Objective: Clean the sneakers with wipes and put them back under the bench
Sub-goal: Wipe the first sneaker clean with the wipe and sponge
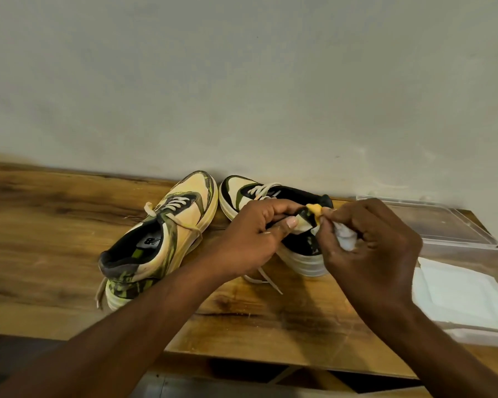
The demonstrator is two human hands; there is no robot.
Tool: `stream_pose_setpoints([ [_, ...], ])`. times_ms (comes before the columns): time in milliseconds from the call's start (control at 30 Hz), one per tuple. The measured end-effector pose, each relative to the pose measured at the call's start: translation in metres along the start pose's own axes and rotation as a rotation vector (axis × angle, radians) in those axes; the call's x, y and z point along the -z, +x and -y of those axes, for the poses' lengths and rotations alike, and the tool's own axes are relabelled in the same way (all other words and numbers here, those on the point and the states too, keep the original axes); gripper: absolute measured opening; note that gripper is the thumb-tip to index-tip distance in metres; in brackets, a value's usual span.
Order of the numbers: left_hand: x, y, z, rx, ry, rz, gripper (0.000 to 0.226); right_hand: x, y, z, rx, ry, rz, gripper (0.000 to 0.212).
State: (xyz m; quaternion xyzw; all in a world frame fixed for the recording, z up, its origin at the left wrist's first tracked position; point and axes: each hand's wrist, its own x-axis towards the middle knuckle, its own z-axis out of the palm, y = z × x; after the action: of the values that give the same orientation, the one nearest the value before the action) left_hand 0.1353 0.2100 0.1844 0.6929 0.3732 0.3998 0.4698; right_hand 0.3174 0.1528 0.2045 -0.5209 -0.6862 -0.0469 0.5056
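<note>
Two cream, green and black sneakers stand on a wooden bench point(55, 225) by the wall. The left sneaker point(161, 237) stands free, toe toward the wall, laces loose. The right sneaker point(270, 202) is partly hidden behind my hands. My left hand point(247, 239) pinches that sneaker's tongue or collar near its opening. My right hand point(368, 242) is closed on a crumpled white wipe point(347, 238) and presses it against the same spot.
A clear plastic box point(457, 234) sits at the bench's right end with a stack of flat white wipes point(460, 297) inside. The bench's front edge runs below my forearms, with dark space underneath. A plain wall rises behind the sneakers.
</note>
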Motion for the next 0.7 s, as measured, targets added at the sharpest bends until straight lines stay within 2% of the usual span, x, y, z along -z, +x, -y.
stream_pose_setpoints([
  [133, -0.009, 0.002, 0.001, -0.022, 0.038, -0.071, 0.029, -0.004, -0.001, 0.001, -0.025, 0.004, -0.044, 0.004],
  [300, -0.016, -0.001, 0.002, -0.064, 0.065, -0.045, 0.032, -0.018, -0.010, 0.010, 0.138, -0.118, 0.099, 0.008],
  [433, -0.014, 0.003, 0.003, -0.044, 0.047, -0.081, 0.030, 0.000, 0.010, -0.008, 0.019, -0.091, -0.038, 0.005],
  [500, -0.015, 0.001, 0.003, -0.039, 0.055, -0.096, 0.031, 0.002, 0.011, -0.011, -0.037, -0.072, -0.057, 0.006],
  [700, -0.015, -0.001, 0.003, -0.032, 0.070, -0.140, 0.034, -0.007, 0.000, 0.001, 0.086, -0.039, -0.016, 0.007],
])
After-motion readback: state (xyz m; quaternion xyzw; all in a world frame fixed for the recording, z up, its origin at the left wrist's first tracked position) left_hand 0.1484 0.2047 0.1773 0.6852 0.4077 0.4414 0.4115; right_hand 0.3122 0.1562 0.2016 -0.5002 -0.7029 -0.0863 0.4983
